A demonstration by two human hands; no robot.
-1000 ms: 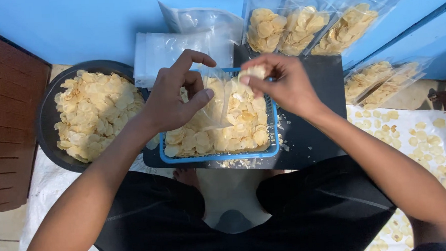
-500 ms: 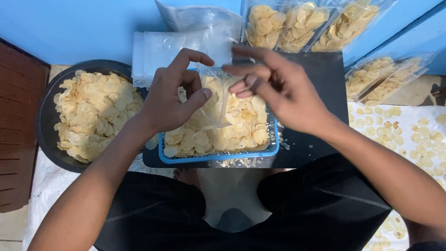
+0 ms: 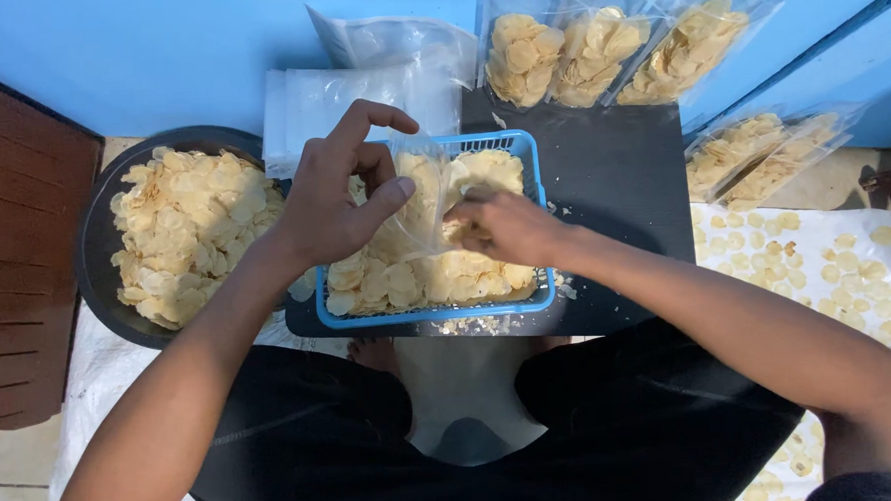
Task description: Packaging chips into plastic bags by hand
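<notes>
reaching into the clear bag now, the right hand is dropping from above, fingers closed on chips; left hand is pinching the bag open over the blue basket at twelve o'clock

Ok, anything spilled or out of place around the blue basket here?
Yes, a little: crumbs and broken chip bits lie scattered on the black board just outside the blue basket, along its near edge. The left hand holds a clear bag; the right hand is among the chips.

clear chip bags against wall
</notes>
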